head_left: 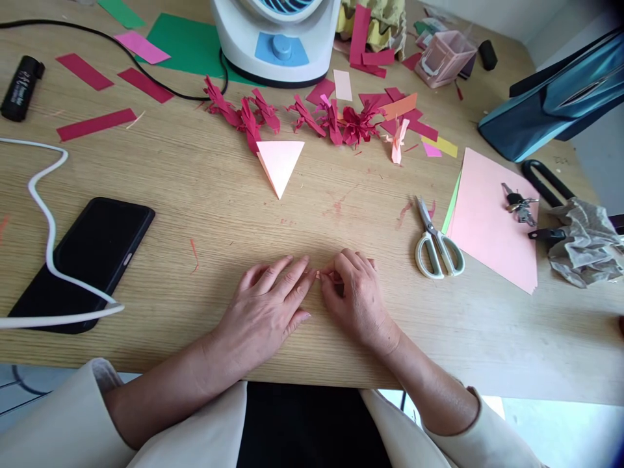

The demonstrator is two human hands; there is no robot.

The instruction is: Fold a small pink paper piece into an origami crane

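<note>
My left hand [273,305] lies flat on the table with its fingers stretched out, the fingertips close to my right hand. My right hand [355,292] is closed in a pinch on a small bit of pale pink paper [318,275], most of which is hidden by the fingers. Ahead of both hands rests a folded pale pink paper triangle [281,166]. Off to the right are scissors [435,244] with pale handles, blades slightly apart. Several crumpled, twisted dark red paper pieces [303,117] form a row behind the triangle, with one twisted pale pink piece [398,140] at its right end.
A white fan [280,49] stands at the back. On the left lie a black phone [102,240], a white cable [41,195] and a glue stick [20,88]. Keys [519,205] sit on pink sheets [492,227] at right, near a teal bag [546,97].
</note>
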